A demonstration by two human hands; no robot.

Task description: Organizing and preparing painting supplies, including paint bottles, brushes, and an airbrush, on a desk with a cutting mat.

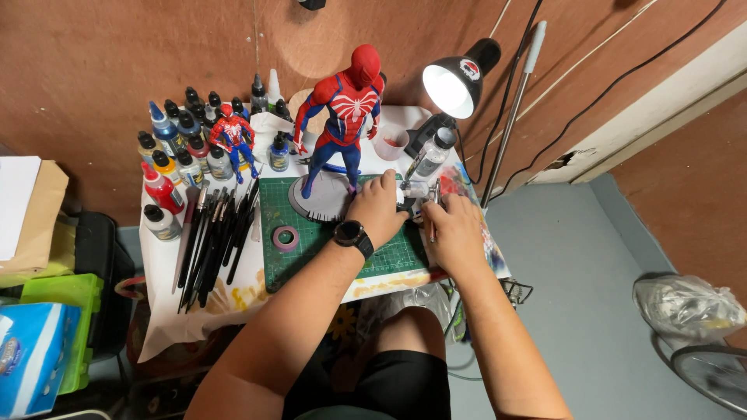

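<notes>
Two hands: left hand (379,208) and right hand (455,233) both closed around one small metal tool (416,201); two red-blue figures (342,117) on counter (257,288).

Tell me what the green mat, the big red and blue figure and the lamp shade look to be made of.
Green cutting mat: seemingly soft matte vinyl or rubber, with a printed pale grid. Large red and blue figure: probably painted plastic or resin, with a smooth, faint sheen. Lamp shade: likely black-painted metal, glossy outside, though plastic is possible.
</notes>
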